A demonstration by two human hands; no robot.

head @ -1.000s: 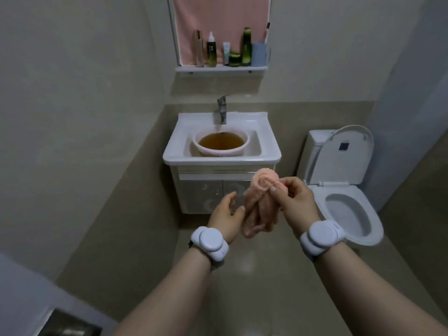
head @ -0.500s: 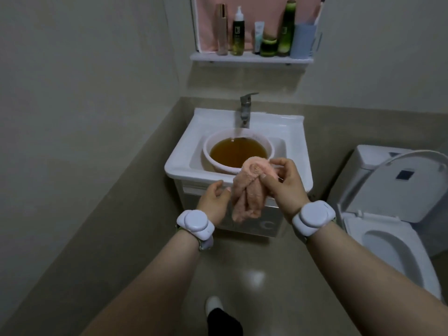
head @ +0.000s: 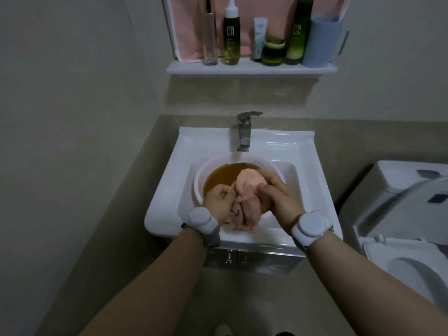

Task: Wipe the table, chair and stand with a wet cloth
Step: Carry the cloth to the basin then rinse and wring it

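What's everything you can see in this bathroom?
cloth: one, pink, bunched over the basin
basin: one, whitish, in the sink
water: brown, in the basin
sink: one, white, against the wall
tap: one, silver, behind the basin
shelf: one, white, above the tap
clear bottle: one, pinkish, shelf's left end
pump bottle: one, olive, beside it
tube: one, white, middle of shelf
jar: one, green, right of the tube
green bottle: one, tall, beside the jar
cup: one, blue, shelf's right end
fabric: one, pink, hanging behind the bottles
toilet: one, white, right of the sink
wristbands: two, white, one per wrist
left hand: one, gripping the cloth
right hand: one, gripping the cloth
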